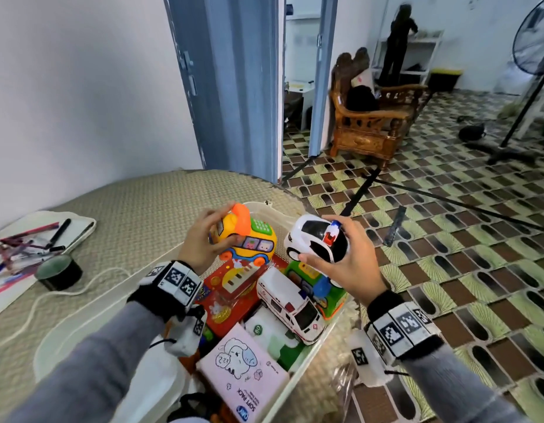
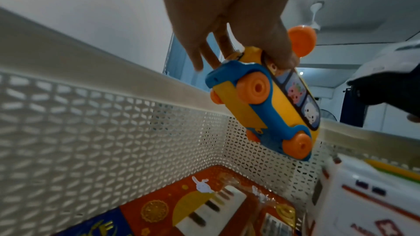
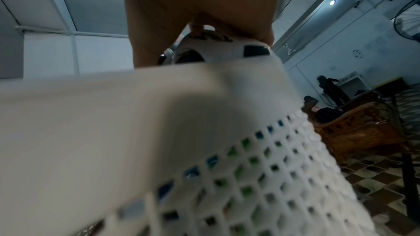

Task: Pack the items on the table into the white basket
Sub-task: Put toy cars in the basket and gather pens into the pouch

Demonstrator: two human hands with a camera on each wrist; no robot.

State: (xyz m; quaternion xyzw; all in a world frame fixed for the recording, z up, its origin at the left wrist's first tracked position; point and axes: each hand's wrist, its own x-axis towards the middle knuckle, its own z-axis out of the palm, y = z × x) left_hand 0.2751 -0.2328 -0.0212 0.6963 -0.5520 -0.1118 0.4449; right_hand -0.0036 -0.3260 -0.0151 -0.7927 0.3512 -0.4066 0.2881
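Note:
My left hand (image 1: 203,236) grips a yellow toy bus phone (image 1: 249,239) with orange wheels, held above the far end of the white basket (image 1: 264,209). In the left wrist view the toy bus (image 2: 272,106) hangs tilted over the perforated basket wall (image 2: 113,123), with my fingers (image 2: 279,54) on its roof. My right hand (image 1: 341,254) grips a white and black toy police car (image 1: 316,239) over the basket's right side. The right wrist view shows the police car (image 3: 222,51) just above the basket rim (image 3: 136,96). Inside lie a red toy piano box (image 1: 231,288), a toy ambulance (image 1: 292,306), a green toy (image 1: 316,282) and a pink tissue pack (image 1: 240,367).
The basket stands at the right edge of a mat-covered table (image 1: 127,209). A black tape roll (image 1: 58,271), a white cord (image 1: 51,297) and a tray of pens (image 1: 35,236) lie to the left. Tiled floor (image 1: 447,239), a wooden armchair (image 1: 371,123) and a person (image 1: 399,41) are beyond.

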